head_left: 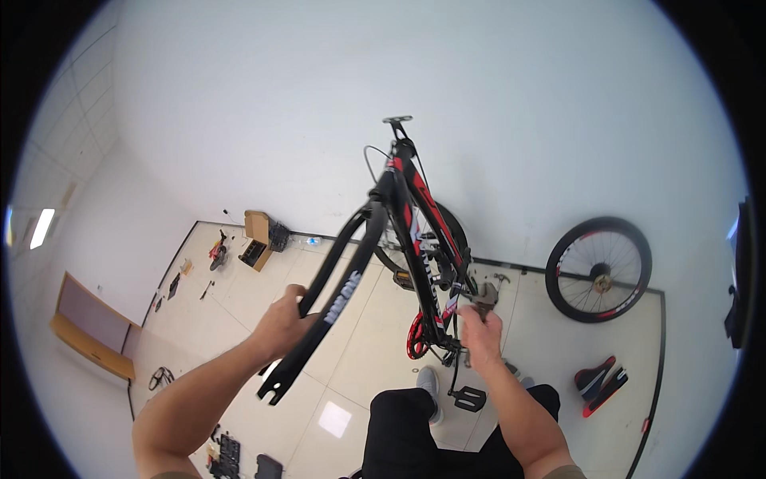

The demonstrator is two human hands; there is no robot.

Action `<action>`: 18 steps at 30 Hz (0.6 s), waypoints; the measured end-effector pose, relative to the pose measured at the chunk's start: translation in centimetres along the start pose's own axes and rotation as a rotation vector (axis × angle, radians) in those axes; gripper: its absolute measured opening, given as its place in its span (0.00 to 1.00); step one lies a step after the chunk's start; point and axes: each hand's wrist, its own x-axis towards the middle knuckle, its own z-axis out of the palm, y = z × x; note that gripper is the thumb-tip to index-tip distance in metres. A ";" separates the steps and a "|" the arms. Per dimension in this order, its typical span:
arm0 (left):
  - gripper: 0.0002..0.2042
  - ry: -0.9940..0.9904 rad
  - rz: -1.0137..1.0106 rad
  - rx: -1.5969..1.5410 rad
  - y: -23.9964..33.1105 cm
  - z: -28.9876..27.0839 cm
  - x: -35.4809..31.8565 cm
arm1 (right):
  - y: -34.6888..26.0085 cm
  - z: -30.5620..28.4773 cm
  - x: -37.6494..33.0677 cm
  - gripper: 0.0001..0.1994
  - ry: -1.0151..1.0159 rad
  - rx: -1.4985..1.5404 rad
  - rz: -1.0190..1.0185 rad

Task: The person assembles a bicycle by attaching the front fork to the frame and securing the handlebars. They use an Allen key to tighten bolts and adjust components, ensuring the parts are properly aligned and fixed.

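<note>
A black bicycle frame (pixel 416 263) with red and white markings is tilted in front of me, its black fork (pixel 345 297) slanting down to the lower left. My left hand (pixel 287 323) is closed around one fork leg. Low on the frame's right side, my right hand (pixel 481 339) is closed on what looks like an adjustable wrench (pixel 485 295); its grey head sticks up above the fingers, close to the frame's rear tubes. Below are a red chainring (pixel 416 335) and a black pedal (pixel 468 398) on its crank. Part of a wheel (pixel 453 227) shows behind the frame.
A loose wheel (pixel 598 270) leans on the wall at right, with a black and red saddle (pixel 598 385) nearer me. A hammer (pixel 501 278) lies by the wall. An open cardboard box (pixel 256 239), scattered parts and a tool case (pixel 227 455) are on the left floor.
</note>
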 end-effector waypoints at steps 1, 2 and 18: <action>0.32 -0.035 -0.039 -0.084 0.4 -0.1 -0.6 | -3.2 3.3 -2.4 0.06 -0.143 0.073 -0.065; 0.35 -0.066 -0.088 -0.160 0.8 -0.4 -1.1 | -5.9 5.9 -4.1 0.11 -0.247 -0.018 -0.050; 0.28 -0.380 0.045 -0.687 -0.3 -1.8 -4.4 | -9.5 17.9 -6.5 0.07 -0.177 -0.200 -0.202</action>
